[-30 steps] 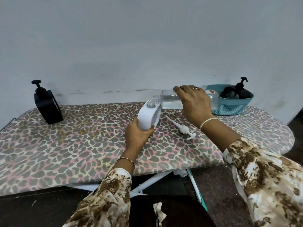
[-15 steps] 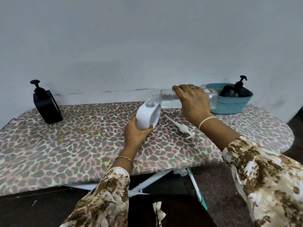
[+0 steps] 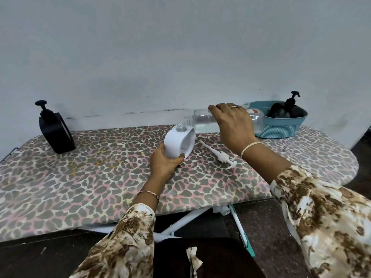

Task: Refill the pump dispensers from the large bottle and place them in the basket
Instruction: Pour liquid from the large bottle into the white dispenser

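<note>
Little has changed from a moment ago: the right hand (image 3: 234,127) still grips the clear bottle (image 3: 202,122) tipped flat, mouth at the white dispenser (image 3: 176,143) — held by the left hand (image 3: 162,164) mid ironing board (image 3: 100,177), basket (image 3: 281,127) at the far right corner.

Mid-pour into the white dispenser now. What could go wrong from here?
1. The large bottle lies nearly level in the right hand, its mouth at the narrow neck of the white dispenser; liquid may miss and soak the board cover.
2. The dispenser is tilted and held only by the left hand; it might slip or tip.
3. The loose white pump lies near the right forearm and could get knocked off.
</note>
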Action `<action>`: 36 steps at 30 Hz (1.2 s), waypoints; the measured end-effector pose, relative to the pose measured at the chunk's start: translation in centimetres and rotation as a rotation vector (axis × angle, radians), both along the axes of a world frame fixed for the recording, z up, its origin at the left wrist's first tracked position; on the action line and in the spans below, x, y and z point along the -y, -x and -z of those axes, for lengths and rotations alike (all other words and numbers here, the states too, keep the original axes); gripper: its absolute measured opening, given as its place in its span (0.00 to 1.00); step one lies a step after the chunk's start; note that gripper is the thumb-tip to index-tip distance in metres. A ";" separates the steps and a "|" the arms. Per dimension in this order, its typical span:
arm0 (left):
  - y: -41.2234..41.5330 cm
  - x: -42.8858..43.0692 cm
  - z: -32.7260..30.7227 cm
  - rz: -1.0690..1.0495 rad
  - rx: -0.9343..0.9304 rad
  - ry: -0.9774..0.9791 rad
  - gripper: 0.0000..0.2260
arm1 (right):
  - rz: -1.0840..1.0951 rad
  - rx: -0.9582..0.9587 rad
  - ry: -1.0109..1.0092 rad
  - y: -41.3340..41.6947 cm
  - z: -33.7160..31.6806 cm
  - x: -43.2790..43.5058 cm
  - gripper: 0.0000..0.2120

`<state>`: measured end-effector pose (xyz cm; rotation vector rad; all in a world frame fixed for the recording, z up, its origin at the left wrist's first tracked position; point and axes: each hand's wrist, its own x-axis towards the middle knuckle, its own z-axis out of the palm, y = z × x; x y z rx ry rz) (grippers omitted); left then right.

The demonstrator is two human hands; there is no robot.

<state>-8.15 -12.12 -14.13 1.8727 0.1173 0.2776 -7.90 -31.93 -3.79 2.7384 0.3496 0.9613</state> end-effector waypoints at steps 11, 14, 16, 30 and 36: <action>-0.8 -0.4 0.2 0.048 -0.052 0.087 0.30 | 0.023 -0.023 0.020 0.2 -0.5 -0.1 0.26; -1.1 -0.7 0.5 0.057 -0.074 0.116 0.33 | 0.024 -0.024 0.018 0.2 -0.5 -0.1 0.25; -1.2 -0.9 0.6 0.064 -0.074 0.121 0.34 | 0.022 -0.023 0.017 0.3 -0.5 -0.1 0.25; -1.6 -1.4 0.7 0.114 -0.081 0.146 0.32 | 0.039 -0.042 0.032 0.6 -0.8 -0.3 0.25; -1.3 -1.5 0.6 0.125 -0.082 0.160 0.36 | 0.038 -0.040 0.036 0.7 -0.8 -0.3 0.24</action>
